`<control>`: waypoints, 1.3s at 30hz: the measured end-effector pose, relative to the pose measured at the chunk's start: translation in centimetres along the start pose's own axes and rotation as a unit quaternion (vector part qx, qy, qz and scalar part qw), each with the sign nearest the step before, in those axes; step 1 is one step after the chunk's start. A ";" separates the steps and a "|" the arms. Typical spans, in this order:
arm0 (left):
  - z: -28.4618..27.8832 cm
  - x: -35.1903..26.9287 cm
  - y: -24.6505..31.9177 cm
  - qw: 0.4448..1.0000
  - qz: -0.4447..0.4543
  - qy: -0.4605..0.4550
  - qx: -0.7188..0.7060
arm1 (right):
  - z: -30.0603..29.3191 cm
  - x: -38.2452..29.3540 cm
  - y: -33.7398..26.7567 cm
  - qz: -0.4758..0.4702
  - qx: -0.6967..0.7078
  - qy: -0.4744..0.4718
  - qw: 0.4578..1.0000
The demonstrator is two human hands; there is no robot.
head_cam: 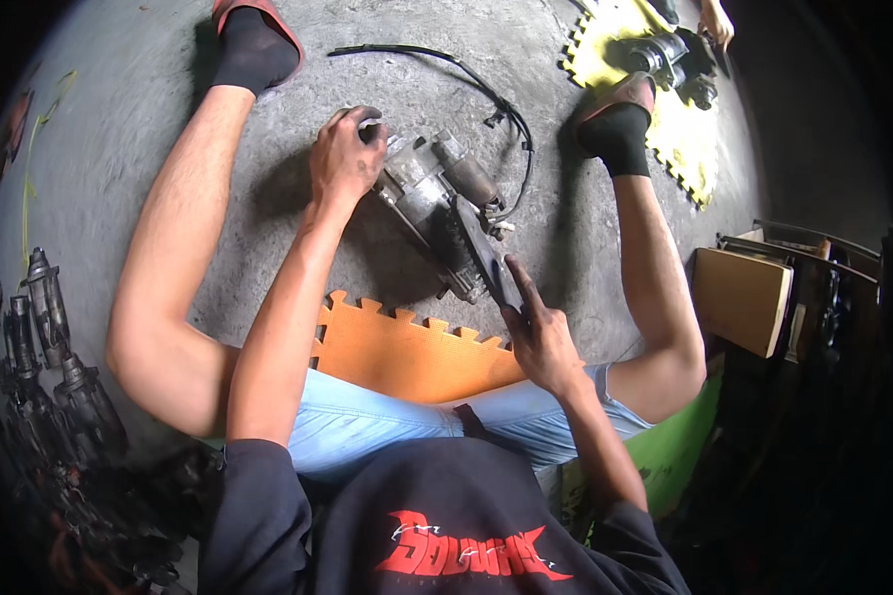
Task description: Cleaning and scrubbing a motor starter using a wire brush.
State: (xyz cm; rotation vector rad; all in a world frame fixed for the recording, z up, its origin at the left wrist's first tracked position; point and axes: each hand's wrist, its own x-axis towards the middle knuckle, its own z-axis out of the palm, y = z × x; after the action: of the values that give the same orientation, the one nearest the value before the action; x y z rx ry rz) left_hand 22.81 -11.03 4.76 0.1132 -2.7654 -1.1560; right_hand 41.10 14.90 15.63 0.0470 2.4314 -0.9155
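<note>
A greasy metal starter motor (424, 195) with a smaller solenoid cylinder (467, 175) on its side lies slanted on the concrete floor between my legs. My left hand (348, 152) grips its upper-left end, with the fingers curled around the nose. In my right hand (543, 335) is the lower end of a dark, flat brush-like tool (482, 249). The tool's bristly-looking edge lies along the motor's body, beside the solenoid. A black cable (517, 119) curves over the floor beyond the motor; whether it joins the motor is unclear.
An orange foam mat (409, 349) lies near my lap. Several starter motors (48, 305) stand at the left. At the upper right, another person's hand (717, 28) is near more motor parts (658, 56) on a yellow foam mat (685, 141). A box (743, 300) stands right of my leg.
</note>
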 end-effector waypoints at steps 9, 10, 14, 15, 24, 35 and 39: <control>1.1 0.7 -1.8 0.997 0.010 -0.035 -0.073 | 2.4 3.8 0.3 -0.115 -0.050 0.046 0.991; 1.1 0.5 -2.2 0.992 -0.009 -0.046 -0.115 | 2.3 5.5 -0.4 -0.096 -0.065 0.043 0.992; 1.6 1.0 -3.4 0.973 -0.022 -0.077 -0.218 | 2.4 7.9 -3.4 -0.070 -0.035 0.053 0.996; 1.8 1.2 -3.4 0.972 -0.021 -0.077 -0.220 | 3.0 7.5 -3.2 -0.065 0.000 0.044 0.997; 3.6 2.4 -6.1 0.948 -0.007 -0.083 -0.308 | 6.6 6.8 -8.4 -0.063 0.147 0.054 0.986; 2.7 1.1 -5.5 0.949 -0.102 -0.053 -0.293 | 8.4 4.6 -5.3 -0.026 0.196 0.222 0.955; 3.0 1.2 -4.9 0.942 -0.121 -0.049 -0.308 | 13.6 1.6 3.6 0.131 0.242 0.457 0.845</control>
State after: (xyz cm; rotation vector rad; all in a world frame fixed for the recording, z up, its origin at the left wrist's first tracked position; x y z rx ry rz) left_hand 21.23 -12.49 -0.69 0.3347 -2.3662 -2.0792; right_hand 46.98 8.97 4.15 1.2263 2.7767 -1.6035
